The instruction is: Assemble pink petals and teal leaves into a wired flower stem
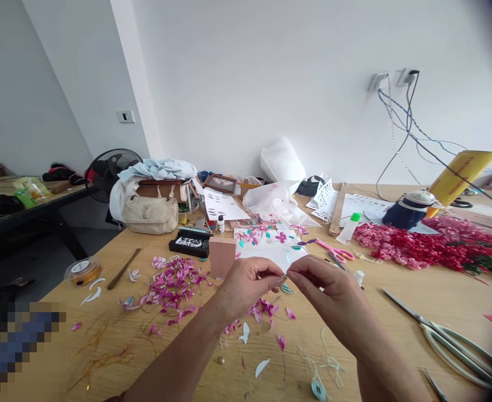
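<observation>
Petals [174, 285] lie near; if left hand [250, 276] or right hand [326, 279] slips, I might lose there the tiny, unclear piece [284, 276] both pinch.

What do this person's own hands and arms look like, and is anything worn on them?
Both the left hand and right hand are ungloved, with five-fingered human shapes. No watch or bracelet shows on either wrist, and the visible forearms are mostly bare.

The left forearm [183, 349] and right forearm [386, 349] slant in from the near side of the tabletop [430, 285]; left hand [250, 285] and right hand [327, 282] pinch, fingertips [291, 274] close together.
</observation>
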Motion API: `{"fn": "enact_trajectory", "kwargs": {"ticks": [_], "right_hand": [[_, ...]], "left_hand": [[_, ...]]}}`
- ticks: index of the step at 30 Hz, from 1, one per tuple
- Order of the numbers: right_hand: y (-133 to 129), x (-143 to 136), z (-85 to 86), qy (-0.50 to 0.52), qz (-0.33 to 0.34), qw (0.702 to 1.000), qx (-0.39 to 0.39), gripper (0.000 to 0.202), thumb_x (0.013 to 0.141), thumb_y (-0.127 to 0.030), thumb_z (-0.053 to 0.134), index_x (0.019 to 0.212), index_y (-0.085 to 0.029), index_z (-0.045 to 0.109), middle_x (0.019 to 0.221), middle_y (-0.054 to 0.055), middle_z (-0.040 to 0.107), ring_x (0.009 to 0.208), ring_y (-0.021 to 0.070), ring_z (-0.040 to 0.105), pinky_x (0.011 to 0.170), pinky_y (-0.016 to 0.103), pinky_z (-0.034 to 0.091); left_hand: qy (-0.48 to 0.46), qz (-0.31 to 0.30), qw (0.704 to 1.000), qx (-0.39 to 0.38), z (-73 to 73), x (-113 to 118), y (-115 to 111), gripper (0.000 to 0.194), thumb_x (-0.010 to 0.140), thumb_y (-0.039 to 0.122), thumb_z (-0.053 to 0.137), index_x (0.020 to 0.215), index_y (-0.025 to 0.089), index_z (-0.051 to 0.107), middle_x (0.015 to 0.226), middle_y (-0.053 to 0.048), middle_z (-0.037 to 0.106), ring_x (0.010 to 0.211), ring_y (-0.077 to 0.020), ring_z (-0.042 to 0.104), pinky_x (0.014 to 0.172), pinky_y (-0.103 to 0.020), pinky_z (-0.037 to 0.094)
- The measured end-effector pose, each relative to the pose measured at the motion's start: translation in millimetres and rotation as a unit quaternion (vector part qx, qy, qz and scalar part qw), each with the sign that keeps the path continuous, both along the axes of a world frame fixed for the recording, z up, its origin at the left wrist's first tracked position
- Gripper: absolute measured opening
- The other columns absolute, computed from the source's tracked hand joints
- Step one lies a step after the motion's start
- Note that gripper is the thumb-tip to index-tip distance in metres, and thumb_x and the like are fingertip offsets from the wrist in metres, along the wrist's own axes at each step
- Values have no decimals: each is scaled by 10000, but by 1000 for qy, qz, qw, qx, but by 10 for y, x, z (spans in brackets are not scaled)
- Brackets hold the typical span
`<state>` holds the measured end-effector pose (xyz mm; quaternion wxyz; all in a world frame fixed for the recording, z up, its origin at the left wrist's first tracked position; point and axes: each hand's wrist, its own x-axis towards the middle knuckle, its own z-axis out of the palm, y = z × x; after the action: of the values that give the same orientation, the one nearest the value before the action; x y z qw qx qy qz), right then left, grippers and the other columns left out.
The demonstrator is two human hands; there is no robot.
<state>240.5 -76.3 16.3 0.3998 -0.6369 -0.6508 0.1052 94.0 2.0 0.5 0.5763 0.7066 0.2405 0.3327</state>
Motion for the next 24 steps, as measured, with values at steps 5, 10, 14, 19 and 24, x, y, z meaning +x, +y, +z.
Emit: {"fn": "enact_trajectory", "kwargs": {"ticks": [5, 10, 14, 19, 24], "right_hand": [[9, -8, 3, 17, 5, 1000, -2, 223, 845, -356, 489, 699, -220, 588, 627, -7, 557, 566, 131, 462, 506, 258, 336], [5, -3, 6, 21, -5, 1000, 6, 219, 824, -340, 496, 673, -215, 592, 592, -6, 551, 548, 134, 455, 490, 259, 322], [15, 43, -16, 69, -36, 997, 24, 217, 814, -351, 500, 675, -206, 580, 588, -1, 522, 560, 140, 440, 493, 260, 311], [24, 48, -48, 128, -73, 988, 53, 200, 791, -358, 513, 688, -201, 584, 554, -19, 469, 527, 128, 393, 473, 255, 285], [31, 17, -71, 126, -103, 984, 75, 201, 801, -357, 502, 713, -196, 583, 537, -24, 459, 505, 122, 388, 464, 254, 280]], "left_hand": [[-17, -19, 999, -31, -18, -5, 20, 118, 720, 251, 650, 744, 141, 688, 643, -14, 592, 620, -113, 528, 597, -236, 409], [-20, -32, 998, -56, 9, -8, 15, 157, 704, 294, 670, 732, 141, 686, 636, -16, 603, 624, -119, 539, 605, -237, 419], [-3, -44, 998, -53, 55, -25, -2, 242, 795, 347, 565, 736, 135, 666, 629, -33, 619, 497, -76, 474, 460, -193, 337], [-17, -51, 998, -35, 40, -27, 0, 308, 847, 384, 478, 832, 127, 647, 690, -45, 624, 452, -54, 442, 395, -178, 278], [-9, -51, 997, -54, 23, 2, -6, 197, 810, 289, 532, 835, 132, 648, 655, -11, 610, 384, -20, 348, 376, -174, 255]]}}
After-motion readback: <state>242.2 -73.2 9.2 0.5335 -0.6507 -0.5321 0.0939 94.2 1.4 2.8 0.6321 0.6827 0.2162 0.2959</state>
